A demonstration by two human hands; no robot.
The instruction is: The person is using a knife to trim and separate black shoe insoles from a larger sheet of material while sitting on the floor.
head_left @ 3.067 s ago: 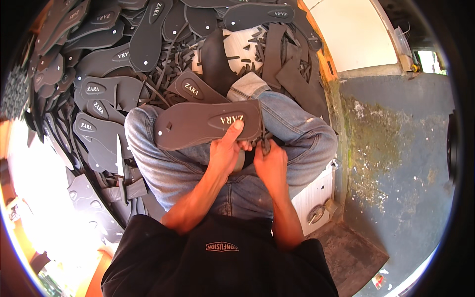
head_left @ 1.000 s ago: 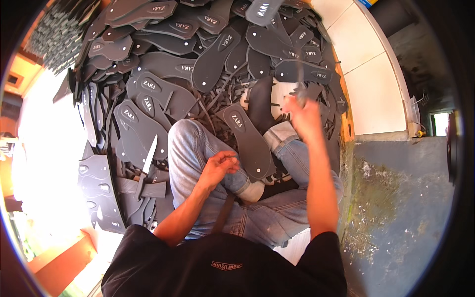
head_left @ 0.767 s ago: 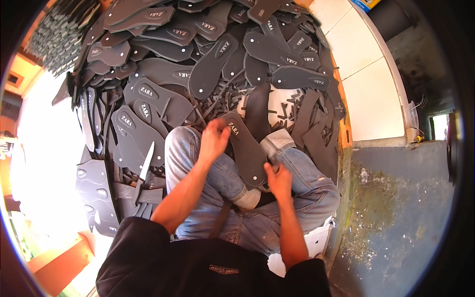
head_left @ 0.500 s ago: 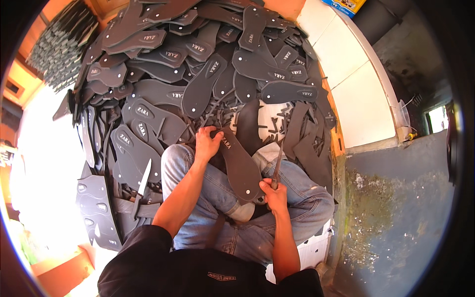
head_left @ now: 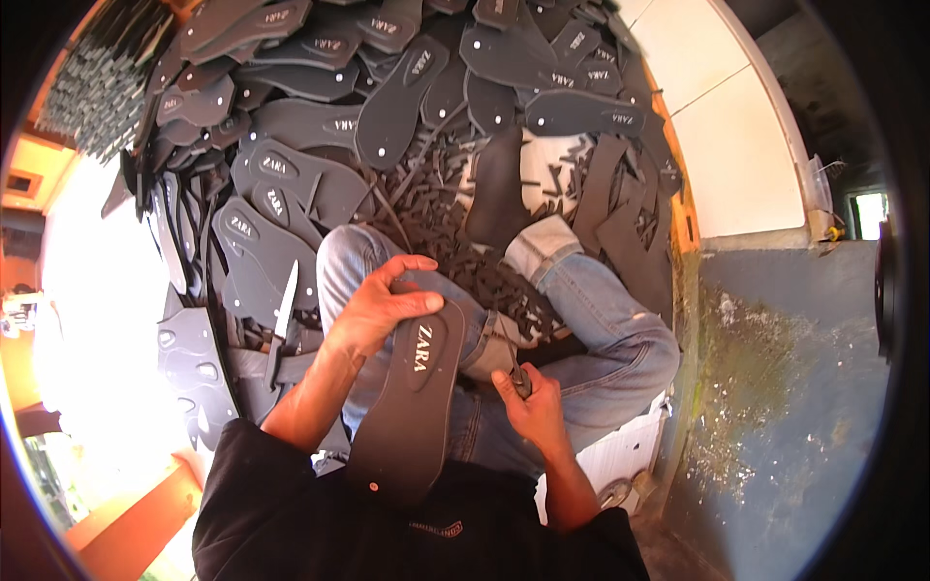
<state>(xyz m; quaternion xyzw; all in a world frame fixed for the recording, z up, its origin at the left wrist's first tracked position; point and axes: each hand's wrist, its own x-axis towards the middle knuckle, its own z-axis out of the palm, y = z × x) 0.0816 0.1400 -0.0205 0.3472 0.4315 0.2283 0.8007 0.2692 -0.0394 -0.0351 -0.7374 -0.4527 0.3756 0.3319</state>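
My left hand (head_left: 378, 310) grips the heel end of a black sandal sole (head_left: 402, 416), its thumb on top beside the raised pad with pale lettering. The sole is held up close to my shirt, its wider end with a small white dot toward me. My right hand (head_left: 533, 407) is closed round the handle of a knife (head_left: 522, 382), to the right of the sole and apart from it. The thin blade points away from me and is hard to make out against my trousers. Small black offcuts (head_left: 436, 208) are strewn beyond my crossed legs.
A large heap of black soles (head_left: 320, 126) spreads across the far side. Another knife (head_left: 282, 320) with a bright blade lies at my left knee, next to a sheet of soles (head_left: 194, 363). Stacked soles (head_left: 97, 87) stand far left. To the right are a tiled ledge (head_left: 746, 145) and stained floor (head_left: 794, 387).
My left hand has drawn the sole toward my chest and to the left. My right hand with the knife has come away from the sole's edge. The view has tilted nearer to me.
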